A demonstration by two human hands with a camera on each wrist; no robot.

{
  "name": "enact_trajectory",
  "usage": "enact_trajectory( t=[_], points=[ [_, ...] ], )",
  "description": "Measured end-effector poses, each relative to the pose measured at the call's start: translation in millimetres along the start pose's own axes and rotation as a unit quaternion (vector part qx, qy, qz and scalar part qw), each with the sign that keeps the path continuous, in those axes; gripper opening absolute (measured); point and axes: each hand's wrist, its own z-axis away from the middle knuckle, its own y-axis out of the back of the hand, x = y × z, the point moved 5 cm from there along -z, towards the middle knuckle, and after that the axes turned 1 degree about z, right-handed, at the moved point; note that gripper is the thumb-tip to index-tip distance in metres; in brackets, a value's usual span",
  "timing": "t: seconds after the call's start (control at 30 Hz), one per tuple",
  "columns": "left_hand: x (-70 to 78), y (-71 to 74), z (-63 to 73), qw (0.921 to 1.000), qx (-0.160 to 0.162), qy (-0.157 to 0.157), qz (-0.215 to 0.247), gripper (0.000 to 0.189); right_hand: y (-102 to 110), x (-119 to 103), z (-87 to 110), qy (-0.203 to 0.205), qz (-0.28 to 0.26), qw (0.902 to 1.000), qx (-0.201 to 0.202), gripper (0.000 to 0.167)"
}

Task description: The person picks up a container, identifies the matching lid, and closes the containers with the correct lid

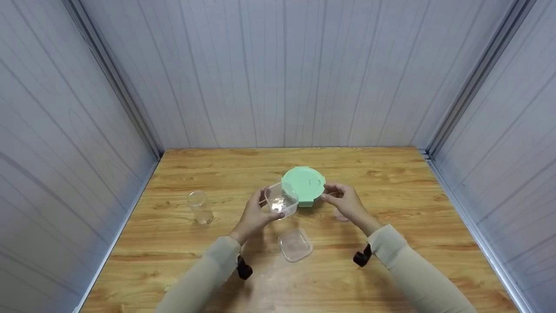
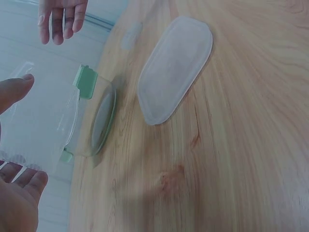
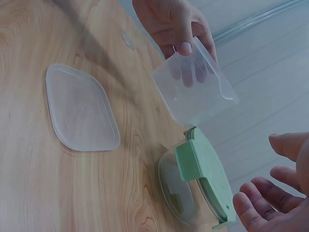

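Note:
My left hand [image 1: 253, 216] grips a clear square plastic food container [image 3: 193, 96], thumb on one wall and fingers round the other side. The container is tilted and raised over the table, its corner overlapping the green lid [image 1: 306, 182] of a round glass bowl in the head view. The bowl's glass side [image 3: 176, 188] and a green clip show in the right wrist view. My right hand [image 1: 347, 204] hovers at the right edge of that lid, fingers loosely bent and holding nothing. Nearer to me, a clear square plastic lid [image 1: 295, 244] lies flat on the table.
An upright clear drinking glass [image 1: 200, 208] stands to the left. A small see-through item [image 1: 341, 215] lies on the table beneath my right hand. The wooden table [image 1: 378, 165] meets pale panel walls [image 1: 278, 78] at the back and sides.

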Motion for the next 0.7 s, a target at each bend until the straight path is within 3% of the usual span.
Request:
enact_trajectory(
  t=[0.53,0.7],
  points=[
    [7.2,-30.0,-1.4,0.9984,-0.052,-0.023,0.000,0.093,-0.4,-3.8,8.7,0.013,-0.024,0.9992,-0.031,0.042],
    [5.8,-39.6,-2.1,0.9972,-0.070,-0.024,-0.002,0.095,4.1,-2.6,9.9,0.012,-0.009,0.9989,-0.044,0.046]
  ],
)
